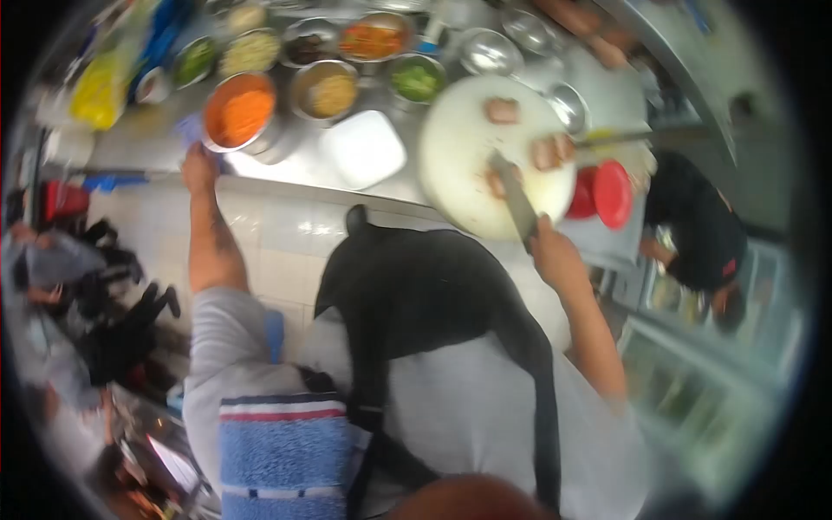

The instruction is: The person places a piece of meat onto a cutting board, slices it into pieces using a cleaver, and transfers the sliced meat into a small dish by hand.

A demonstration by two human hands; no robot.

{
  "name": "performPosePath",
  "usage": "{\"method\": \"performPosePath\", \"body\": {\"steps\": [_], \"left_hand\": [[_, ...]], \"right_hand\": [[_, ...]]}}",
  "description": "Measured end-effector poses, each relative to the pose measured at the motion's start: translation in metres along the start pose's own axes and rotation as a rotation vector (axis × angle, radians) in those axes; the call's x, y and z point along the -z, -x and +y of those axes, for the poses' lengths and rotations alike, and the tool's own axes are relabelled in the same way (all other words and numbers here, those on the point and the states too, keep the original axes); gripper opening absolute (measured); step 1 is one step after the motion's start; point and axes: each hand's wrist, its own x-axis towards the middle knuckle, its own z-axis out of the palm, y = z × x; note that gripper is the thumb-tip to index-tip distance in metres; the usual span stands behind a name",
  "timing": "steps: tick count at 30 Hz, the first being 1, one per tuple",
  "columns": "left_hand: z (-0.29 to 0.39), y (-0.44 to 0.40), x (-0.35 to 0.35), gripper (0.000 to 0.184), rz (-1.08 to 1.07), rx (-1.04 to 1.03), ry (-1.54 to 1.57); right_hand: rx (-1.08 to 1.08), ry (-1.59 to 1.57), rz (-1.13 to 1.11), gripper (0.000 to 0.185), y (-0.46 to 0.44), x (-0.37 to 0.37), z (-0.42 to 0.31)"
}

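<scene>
My right hand (555,250) is closed around the handle of a wide-bladed kitchen knife (517,204). The blade reaches over a round white cutting board (451,165), its tip beside a small piece of cooked meat (500,184). More meat chunks (548,153) lie to the right on the board, with another piece of meat (502,110) near its far side. At the counter's front edge on the left, my left hand (200,169) grips the near rim of a metal bowl (211,121) of shredded carrot (246,114). Its fingertips are partly hidden.
A white square dish (364,149) sits between carrot bowl and board. Several metal bowls of chopped food line the back, including a bowl of greens (417,80). Red bowls (612,194) stand right of the board. A co-worker (693,221) in dark clothes bends at the right.
</scene>
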Motion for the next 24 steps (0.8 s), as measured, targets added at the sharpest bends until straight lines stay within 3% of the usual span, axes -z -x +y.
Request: {"method": "performPosePath", "body": {"steps": [2,7,9,10,12,14,16,17,19,21,22,24], "left_hand": [[0.009,0.015,-0.028,0.054,0.077,-0.032,-0.162],[0.041,0.021,0.053,0.051,-0.06,0.109,-0.123],[0.077,0.037,0.111,0.049,0.311,0.26,-0.117],[0.097,0.033,0.13,0.049,0.316,0.238,-0.113],[0.131,0.039,0.155,0.045,1.042,-0.24,0.303],[0.224,0.098,0.173,0.041,0.946,-0.539,0.496],[0.308,0.156,0.145,0.046,0.473,-0.846,0.762],[0.344,0.194,0.142,0.059,0.242,-1.029,0.776],[0.404,0.248,0.149,0.08,-0.478,-1.072,0.909],[0.442,0.271,0.133,0.09,-0.432,-1.321,0.62],[0.461,0.277,0.13,0.09,-0.435,-1.325,0.608],[0.495,0.285,0.125,0.096,-0.564,-1.436,0.282]], "right_hand": [[0.002,0.1,-0.011,0.041,0.005,0.0,-0.01],[-0.016,0.134,0.037,0.03,-0.001,-0.011,-0.005],[0.001,0.06,0.057,0.022,-0.001,-0.014,0.0],[-0.017,0.049,0.064,0.022,0.0,-0.016,-0.001],[0.02,0.062,0.073,0.02,0.001,-0.018,0.0],[0.004,0.029,0.08,0.021,0.007,-0.015,-0.001],[0.001,-0.009,0.085,0.021,0.01,-0.008,0.0],[-0.038,-0.055,0.095,0.024,0.015,-0.001,-0.001],[-0.077,-0.116,0.094,0.026,0.029,0.002,0.004],[-0.066,-0.266,0.255,0.029,0.041,0.001,0.018],[-0.108,-0.323,0.248,0.03,0.047,0.002,0.025],[-0.169,-0.378,0.247,0.029,0.058,0.003,0.038]]}}
